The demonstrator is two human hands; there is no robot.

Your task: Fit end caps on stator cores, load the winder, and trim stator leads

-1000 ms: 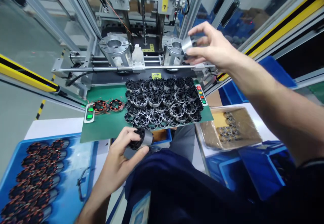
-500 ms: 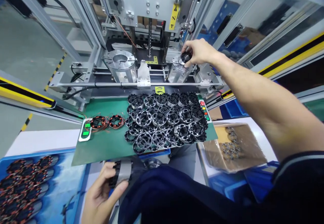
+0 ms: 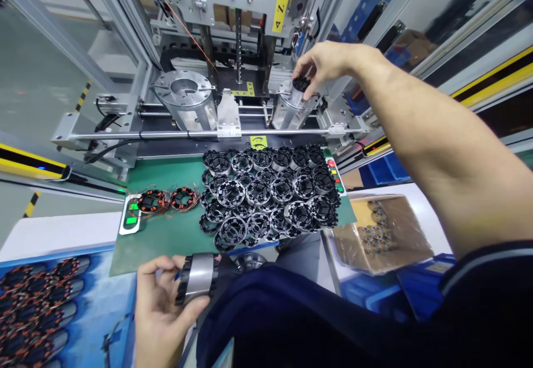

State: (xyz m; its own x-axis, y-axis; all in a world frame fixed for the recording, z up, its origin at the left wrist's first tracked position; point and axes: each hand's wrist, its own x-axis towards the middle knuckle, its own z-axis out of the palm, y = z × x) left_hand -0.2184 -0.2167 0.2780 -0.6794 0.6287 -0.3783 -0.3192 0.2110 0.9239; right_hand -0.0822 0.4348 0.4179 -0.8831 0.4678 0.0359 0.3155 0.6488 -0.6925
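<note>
My left hand (image 3: 164,307) is closed around a bare stator core (image 3: 200,275), a silver ring with black toothed ends, held on its side in front of my body. Up at the machine, my right hand (image 3: 322,68) grips a second stator core (image 3: 300,86) by its rim. That core sits upright at the top of the right cylindrical metal fixture (image 3: 287,115); how deep it goes, I cannot tell. The left fixture (image 3: 185,93) has an open round mouth. Many unwound stator cores (image 3: 260,193) stand stacked on the green mat (image 3: 162,246) between my hands.
Two copper-wound stators (image 3: 184,197) lie on the mat beside a green-button panel (image 3: 131,213). A blue tray (image 3: 104,279) at left holds several wound stators. An open cardboard box (image 3: 400,235) stands at right. A metal rod (image 3: 166,134) crosses before the fixtures.
The view has shifted slightly. My right hand has brought its stator core more upright over the right fixture. In my left hand the other core shows more fully.
</note>
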